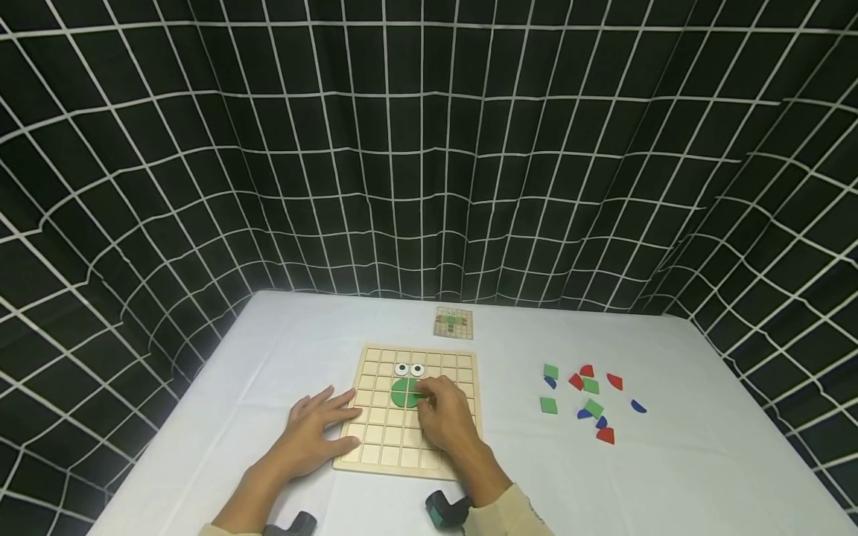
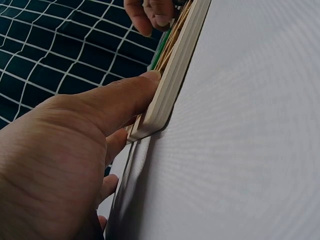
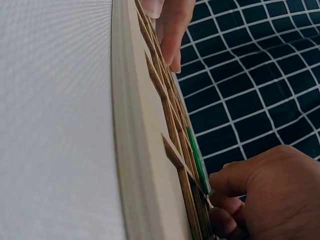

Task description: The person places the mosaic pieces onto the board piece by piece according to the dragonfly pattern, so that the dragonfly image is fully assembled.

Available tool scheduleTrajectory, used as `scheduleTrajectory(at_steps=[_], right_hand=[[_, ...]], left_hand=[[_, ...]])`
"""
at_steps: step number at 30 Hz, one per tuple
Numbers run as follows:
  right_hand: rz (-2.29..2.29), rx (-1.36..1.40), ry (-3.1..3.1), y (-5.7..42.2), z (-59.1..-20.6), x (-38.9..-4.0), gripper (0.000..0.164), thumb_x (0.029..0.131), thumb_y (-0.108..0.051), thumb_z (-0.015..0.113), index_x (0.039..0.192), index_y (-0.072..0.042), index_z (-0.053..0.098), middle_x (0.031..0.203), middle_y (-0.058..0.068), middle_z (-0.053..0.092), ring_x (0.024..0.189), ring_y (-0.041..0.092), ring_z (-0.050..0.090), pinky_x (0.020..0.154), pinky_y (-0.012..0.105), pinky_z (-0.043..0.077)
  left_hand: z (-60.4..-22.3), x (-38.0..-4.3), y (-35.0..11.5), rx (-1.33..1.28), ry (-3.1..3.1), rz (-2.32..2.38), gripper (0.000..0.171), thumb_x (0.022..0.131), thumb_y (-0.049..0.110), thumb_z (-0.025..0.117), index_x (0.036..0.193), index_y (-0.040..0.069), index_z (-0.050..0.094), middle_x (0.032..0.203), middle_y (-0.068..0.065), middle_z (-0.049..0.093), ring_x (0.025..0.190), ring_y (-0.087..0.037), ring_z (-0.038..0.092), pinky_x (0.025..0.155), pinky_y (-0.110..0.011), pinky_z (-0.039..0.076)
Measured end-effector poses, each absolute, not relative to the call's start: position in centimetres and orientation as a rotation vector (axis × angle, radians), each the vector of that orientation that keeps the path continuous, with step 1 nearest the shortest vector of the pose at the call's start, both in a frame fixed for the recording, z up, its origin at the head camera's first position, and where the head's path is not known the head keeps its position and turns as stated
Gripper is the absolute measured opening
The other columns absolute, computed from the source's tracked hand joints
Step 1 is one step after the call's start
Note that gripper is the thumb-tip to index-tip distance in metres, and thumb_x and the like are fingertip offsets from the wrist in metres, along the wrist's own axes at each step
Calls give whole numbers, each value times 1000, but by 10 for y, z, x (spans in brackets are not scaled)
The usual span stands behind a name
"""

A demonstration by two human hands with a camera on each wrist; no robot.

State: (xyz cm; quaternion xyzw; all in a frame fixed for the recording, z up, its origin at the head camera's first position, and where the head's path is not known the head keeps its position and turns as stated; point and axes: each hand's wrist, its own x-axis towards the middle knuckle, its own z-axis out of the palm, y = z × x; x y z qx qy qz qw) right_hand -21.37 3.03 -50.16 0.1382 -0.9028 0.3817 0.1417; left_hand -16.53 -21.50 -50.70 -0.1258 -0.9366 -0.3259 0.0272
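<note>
A square wooden grid board [image 1: 382,455] lies on the table. Several green quarter-circle pieces [image 1: 399,393] form a round shape in its upper middle, below two white eye discs [image 1: 410,369] with black centres. My right hand [image 1: 445,414] is over the board, its thumb and index finger pinching a green quarter-circle piece [image 3: 199,165] at the right side of the round shape; the fingers partly hide it. My left hand [image 1: 312,435], fingers spread, rests on the board's left edge. In the left wrist view its thumb [image 2: 135,92] touches the board's rim.
A small picture card [image 1: 453,323] lies behind the board. To the right are scattered green squares [image 1: 549,406], red quarter-circle pieces [image 1: 606,435] and blue rounded pieces [image 1: 638,406]. White cloth [image 1: 288,357] covers the table; a black curtain with white grid lines [image 1: 429,171] surrounds its back and sides.
</note>
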Motion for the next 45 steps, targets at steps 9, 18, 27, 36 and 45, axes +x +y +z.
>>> scheduleTrajectory(at_steps=[9, 18, 27, 36, 45], right_hand=[[1233, 496, -2522, 38, -482, -215, 18, 84, -4, 68, 100, -10, 71, 91, -2, 61, 79, 10, 55, 67, 26, 51], [1251, 516, -2449, 67, -447, -217, 23, 84, -5, 72, 105, -12, 70, 98, 0, 63, 90, 21, 58, 71, 35, 49], [1193, 550, -2439, 117, -424, -218, 31, 79, -5, 77, 109, -12, 69, 102, 2, 63, 88, 19, 56, 70, 38, 47], [1087, 549, -2467, 174, -424, -221, 35, 79, -6, 79, 111, -13, 69, 108, 2, 63, 89, 22, 55, 71, 45, 49], [1065, 564, -2538, 214, -446, -229, 37, 81, -5, 77, 116, -10, 66, 111, 6, 61, 99, 26, 55, 78, 52, 47]], left_hand=[[-509, -166, -214, -388, -2885, -1010, 47, 78, 42, 77, 120, 23, 69, 145, 6, 45, 141, -29, 23, 111, -56, 1], [-510, -165, -213, -384, -2881, -1008, 47, 77, 43, 77, 119, 23, 69, 145, 6, 45, 141, -29, 24, 112, -55, 1], [-509, -165, -213, -407, -2863, -999, 47, 77, 45, 77, 119, 23, 69, 145, 4, 46, 141, -31, 25, 111, -57, 2], [-509, -165, -213, -402, -2865, -984, 48, 77, 45, 77, 118, 23, 70, 145, 3, 46, 140, -32, 26, 111, -57, 3], [-508, -164, -216, -398, -2881, -1004, 49, 78, 47, 75, 120, 23, 69, 146, 4, 45, 141, -30, 23, 112, -55, 1]])
